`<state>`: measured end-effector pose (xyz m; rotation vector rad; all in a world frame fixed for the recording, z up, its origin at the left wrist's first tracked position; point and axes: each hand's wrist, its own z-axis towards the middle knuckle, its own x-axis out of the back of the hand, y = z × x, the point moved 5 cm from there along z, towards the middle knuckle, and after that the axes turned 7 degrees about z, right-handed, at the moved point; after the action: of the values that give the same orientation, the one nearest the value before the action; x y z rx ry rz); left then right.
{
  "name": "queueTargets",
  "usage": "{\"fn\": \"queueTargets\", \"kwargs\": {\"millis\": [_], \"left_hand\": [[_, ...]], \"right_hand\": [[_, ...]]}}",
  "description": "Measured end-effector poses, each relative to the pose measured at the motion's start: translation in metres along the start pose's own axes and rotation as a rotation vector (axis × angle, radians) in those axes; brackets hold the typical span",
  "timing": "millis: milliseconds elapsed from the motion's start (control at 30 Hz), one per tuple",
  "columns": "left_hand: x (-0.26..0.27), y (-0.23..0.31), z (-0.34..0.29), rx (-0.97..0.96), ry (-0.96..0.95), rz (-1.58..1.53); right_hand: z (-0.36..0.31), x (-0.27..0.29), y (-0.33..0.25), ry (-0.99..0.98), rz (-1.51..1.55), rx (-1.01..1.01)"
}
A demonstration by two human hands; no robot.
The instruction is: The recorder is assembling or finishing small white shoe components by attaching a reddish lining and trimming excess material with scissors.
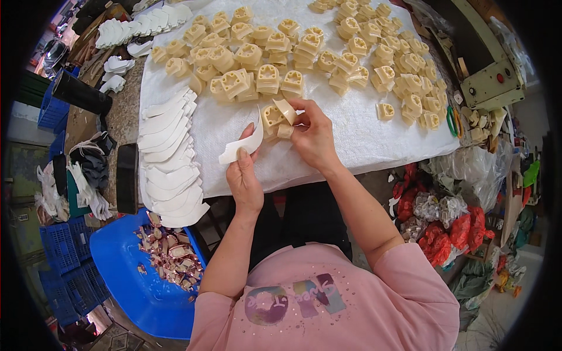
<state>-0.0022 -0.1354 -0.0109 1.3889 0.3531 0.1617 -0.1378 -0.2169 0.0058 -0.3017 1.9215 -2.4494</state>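
My left hand (pixel 244 175) is closed on a curved white sheet piece (pixel 244 145), pinched between thumb and fingers. My right hand (pixel 315 136) grips a cream plastic shoe heel (pixel 273 116) with hollow cells in its top. A curved cream flap (pixel 285 110) stands beside those cells, close to my right fingertips; whether it is part of the heel I cannot tell. The white piece's upper tip comes right up to the heel's left side. Just beyond my hands, many more cream heels (pixel 268 79) stand crowded on the white cloth (pixel 225 175).
A fanned stack of white pieces (pixel 171 158) lies along the cloth's left edge, more (pixel 143 26) at far left. A blue basin (pixel 132 286) of shiny scraps stands below left. At right are green-handled scissors (pixel 451 121), a machine (pixel 497 79) and red plastic bags (pixel 459 228).
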Motion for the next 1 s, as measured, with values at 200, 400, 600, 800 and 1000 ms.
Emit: {"fn": "queueTargets", "kwargs": {"millis": [200, 400, 600, 800, 1000], "left_hand": [[0.000, 0.003, 0.000, 0.036, -0.029, 0.054], [0.003, 0.005, 0.001, 0.022, -0.005, -0.195], [0.000, 0.005, 0.001, 0.104, 0.018, -0.187], [0.006, -0.005, 0.002, 0.041, 0.047, -0.147], [-0.010, 0.010, 0.004, 0.088, -0.079, 0.117]], "right_hand": [[0.000, -0.001, 0.009, -0.010, 0.074, -0.028], [-0.006, -0.020, -0.029, -0.097, -0.287, 0.260], [-0.003, -0.020, -0.023, -0.126, -0.431, 0.160], [-0.005, -0.021, -0.023, -0.049, -0.373, 0.142], [-0.003, -0.006, 0.008, 0.008, 0.105, -0.053]]}}
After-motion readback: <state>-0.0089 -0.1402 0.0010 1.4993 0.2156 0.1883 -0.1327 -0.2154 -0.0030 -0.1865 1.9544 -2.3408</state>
